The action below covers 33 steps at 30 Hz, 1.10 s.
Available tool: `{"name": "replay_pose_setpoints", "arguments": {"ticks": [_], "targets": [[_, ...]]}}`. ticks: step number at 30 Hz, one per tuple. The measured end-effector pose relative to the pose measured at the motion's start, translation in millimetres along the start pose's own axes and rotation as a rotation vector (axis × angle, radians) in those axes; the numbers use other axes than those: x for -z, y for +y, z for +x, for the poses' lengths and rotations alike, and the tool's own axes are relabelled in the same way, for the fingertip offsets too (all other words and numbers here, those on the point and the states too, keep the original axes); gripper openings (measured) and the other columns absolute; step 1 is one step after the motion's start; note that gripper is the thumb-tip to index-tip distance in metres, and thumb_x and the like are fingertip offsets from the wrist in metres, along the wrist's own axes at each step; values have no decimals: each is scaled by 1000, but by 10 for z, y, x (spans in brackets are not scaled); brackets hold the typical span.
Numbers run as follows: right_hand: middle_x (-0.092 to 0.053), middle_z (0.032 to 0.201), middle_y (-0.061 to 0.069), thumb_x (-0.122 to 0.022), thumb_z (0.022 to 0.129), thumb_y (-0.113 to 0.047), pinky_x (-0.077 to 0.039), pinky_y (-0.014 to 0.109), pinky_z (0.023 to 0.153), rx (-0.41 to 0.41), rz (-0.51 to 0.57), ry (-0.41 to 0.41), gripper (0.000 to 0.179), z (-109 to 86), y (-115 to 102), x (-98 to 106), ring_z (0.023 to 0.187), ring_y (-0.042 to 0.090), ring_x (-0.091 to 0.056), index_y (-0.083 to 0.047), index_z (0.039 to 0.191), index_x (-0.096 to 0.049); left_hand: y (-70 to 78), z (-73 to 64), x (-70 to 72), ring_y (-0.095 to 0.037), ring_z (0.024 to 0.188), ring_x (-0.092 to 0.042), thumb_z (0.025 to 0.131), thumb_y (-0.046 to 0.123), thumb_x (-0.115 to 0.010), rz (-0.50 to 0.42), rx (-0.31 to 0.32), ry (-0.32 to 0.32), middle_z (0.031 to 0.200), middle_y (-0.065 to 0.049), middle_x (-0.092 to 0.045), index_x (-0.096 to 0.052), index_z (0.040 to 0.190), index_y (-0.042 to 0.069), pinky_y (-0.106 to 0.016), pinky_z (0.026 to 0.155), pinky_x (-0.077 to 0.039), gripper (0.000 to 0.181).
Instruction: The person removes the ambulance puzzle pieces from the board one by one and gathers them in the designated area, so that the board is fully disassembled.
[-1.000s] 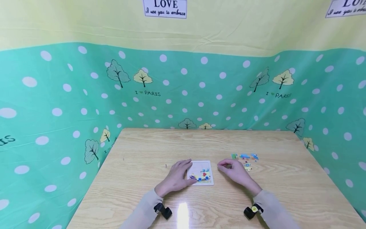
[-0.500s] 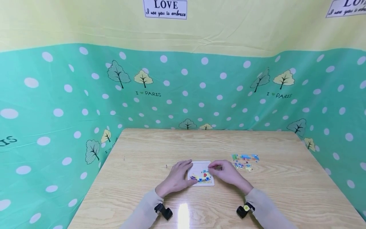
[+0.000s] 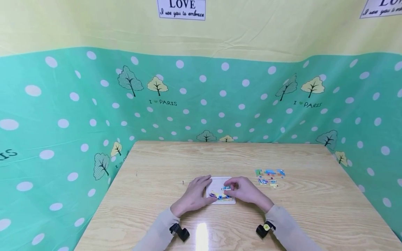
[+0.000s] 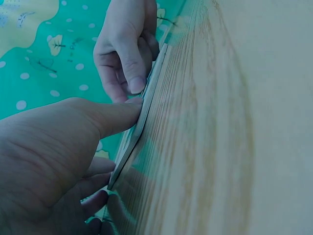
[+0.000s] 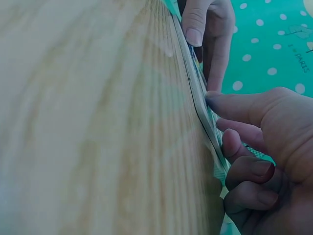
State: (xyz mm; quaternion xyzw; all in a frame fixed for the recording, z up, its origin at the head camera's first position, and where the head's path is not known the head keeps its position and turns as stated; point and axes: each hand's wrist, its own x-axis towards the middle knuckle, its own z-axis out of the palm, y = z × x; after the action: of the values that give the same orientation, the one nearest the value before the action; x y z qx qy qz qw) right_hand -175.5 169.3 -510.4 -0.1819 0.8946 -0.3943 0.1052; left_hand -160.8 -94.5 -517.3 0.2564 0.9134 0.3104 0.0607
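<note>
A white-framed jigsaw puzzle board [image 3: 216, 177] lies on the table, its lower part filled with pieces that show a vehicle with blue wheels. My left hand [image 3: 195, 192] rests on the board's left side, thumb along the near edge and fingers reaching up to the far left corner. From the right, my right hand [image 3: 246, 190] is over the board, its curled thumb and index finger on either side of a puzzle piece [image 3: 225, 188] with blue windows. Both thumbs lie right at the board's near edge in the wrist views, where the board [image 4: 151, 90] shows edge-on.
Several loose puzzle pieces [image 3: 270, 172] lie in two short rows on the wooden table [image 3: 176, 157], to the right of the board. A tiny object [image 3: 183, 182] lies left of the left hand. A patterned green and yellow curtain [image 3: 201, 90] surrounds the table's back and sides.
My right hand has moved left from beside the loose pieces onto the right part of the board, uncovering more of those pieces. My left hand has stayed in place on the board.
</note>
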Motion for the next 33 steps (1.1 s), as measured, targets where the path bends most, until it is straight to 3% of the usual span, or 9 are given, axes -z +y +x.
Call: {"name": "replay_pose_setpoints", "arguments": {"ticks": [16,27,30,33], "targets": [[-53,74,-6,-82,93,-22,-37,22,59,-6,14,-32,24,48,-49,2,63,6,-45,-10,114,-76,-22,5,-13,-38,158,-35,96,49,-72,0,8,-6,170,-13,-42,-49,158,3,-64,129,-25,81],[-53,75,-4,-85,91,-20,-37,23,60,-27,7,0,22,64,-83,-8,66,10,-46,-12,109,-76,-51,22,-20,-37,158,-35,95,49,-72,-8,4,-4,170,-12,-43,-50,157,4,-64,129,-26,80],[-60,86,-3,-87,88,-21,-45,27,73,-38,-12,30,21,59,-95,-17,79,13,-54,-17,106,-76,-51,21,-25,-37,158,-35,95,50,-72,-5,5,0,170,-12,-43,-50,157,4,-64,129,-26,81],[-67,102,-3,-89,87,-22,-50,39,91,-37,-26,46,21,50,-99,-17,98,16,-59,-20,104,-76,-37,19,-19,-37,157,-36,95,50,-72,-5,6,1,169,-12,-43,-51,157,4,-64,129,-26,80]]}}
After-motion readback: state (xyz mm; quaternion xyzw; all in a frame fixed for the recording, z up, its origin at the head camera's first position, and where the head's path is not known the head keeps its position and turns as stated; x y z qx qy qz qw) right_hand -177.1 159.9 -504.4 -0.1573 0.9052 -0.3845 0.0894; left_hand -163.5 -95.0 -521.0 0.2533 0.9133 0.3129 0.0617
